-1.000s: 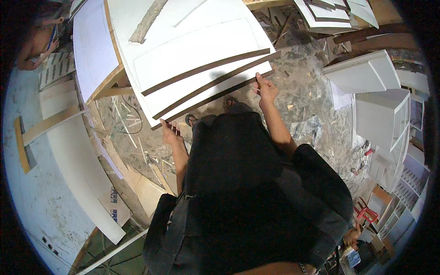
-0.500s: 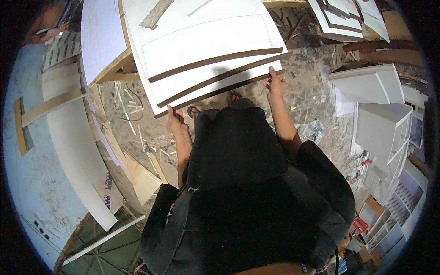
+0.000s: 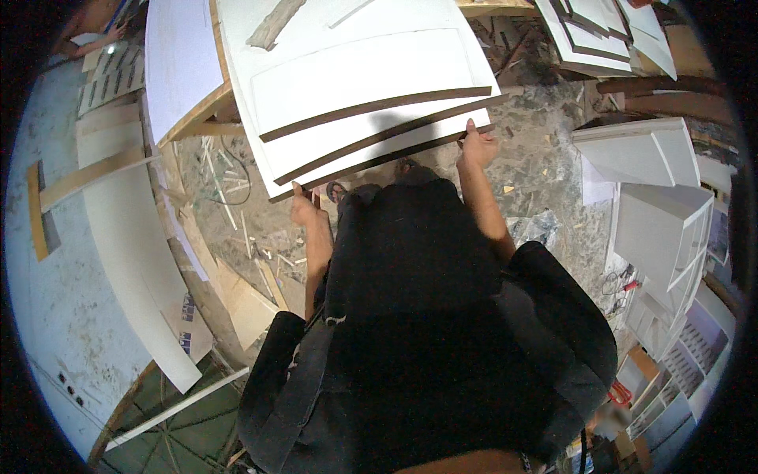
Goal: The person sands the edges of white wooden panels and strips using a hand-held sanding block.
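Dark brown strip (image 3: 426, 148) runs along the near edge of the white panel (image 3: 355, 63); my left hand (image 3: 304, 207) pinches it near 1 end, my right hand (image 3: 477, 147) near the other. 2 similar strips (image 3: 379, 104) lie beyond it.

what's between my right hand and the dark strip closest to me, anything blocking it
Nothing visible: the right hand is already at the nearest dark strip, near its right end. The next strip lies beyond it on the white panel, not between.
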A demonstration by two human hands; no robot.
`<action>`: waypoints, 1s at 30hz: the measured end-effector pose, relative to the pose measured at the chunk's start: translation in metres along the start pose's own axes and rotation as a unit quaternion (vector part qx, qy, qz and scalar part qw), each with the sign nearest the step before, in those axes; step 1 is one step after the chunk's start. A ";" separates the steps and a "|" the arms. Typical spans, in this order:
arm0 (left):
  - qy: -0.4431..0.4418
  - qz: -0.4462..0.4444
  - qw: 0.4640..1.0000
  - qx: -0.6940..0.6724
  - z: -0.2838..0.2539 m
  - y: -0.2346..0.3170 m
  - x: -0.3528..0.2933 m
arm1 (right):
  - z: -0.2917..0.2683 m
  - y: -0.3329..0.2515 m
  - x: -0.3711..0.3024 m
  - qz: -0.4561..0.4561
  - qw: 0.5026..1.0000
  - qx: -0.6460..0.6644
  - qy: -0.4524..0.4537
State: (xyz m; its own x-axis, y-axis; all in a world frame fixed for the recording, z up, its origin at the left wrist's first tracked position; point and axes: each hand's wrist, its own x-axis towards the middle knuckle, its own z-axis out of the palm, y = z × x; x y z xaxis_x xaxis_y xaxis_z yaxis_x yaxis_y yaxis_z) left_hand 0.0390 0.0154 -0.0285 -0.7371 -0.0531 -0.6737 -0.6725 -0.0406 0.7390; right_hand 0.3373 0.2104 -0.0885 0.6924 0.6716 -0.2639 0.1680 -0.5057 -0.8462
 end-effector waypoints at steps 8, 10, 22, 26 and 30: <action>0.008 0.011 1.000 0.008 -0.001 0.004 -0.013 | -0.014 0.001 -0.003 0.020 0.993 0.096 -0.071; 0.017 -0.004 1.000 -0.011 0.000 0.005 -0.010 | -0.025 -0.031 -0.020 0.071 0.983 0.145 -0.086; 0.005 0.012 1.000 0.011 -0.007 0.006 0.000 | -0.005 0.000 0.011 -0.001 0.995 0.098 -0.006; 0.028 0.019 0.999 0.015 -0.005 0.000 0.013 | 0.004 0.010 0.017 -0.065 0.996 0.041 0.033; 0.011 0.073 0.997 0.022 -0.006 -0.001 0.000 | -0.011 -0.010 0.004 -0.011 0.984 0.166 -0.055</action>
State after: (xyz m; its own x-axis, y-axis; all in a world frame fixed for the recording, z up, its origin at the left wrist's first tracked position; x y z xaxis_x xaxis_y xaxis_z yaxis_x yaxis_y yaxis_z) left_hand 0.0403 0.0095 -0.0289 -0.8255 -0.0774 -0.5590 -0.5614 0.0122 0.8274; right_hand 0.3455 0.2122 -0.0761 0.6084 0.7436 -0.2773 -0.0703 -0.2975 -0.9521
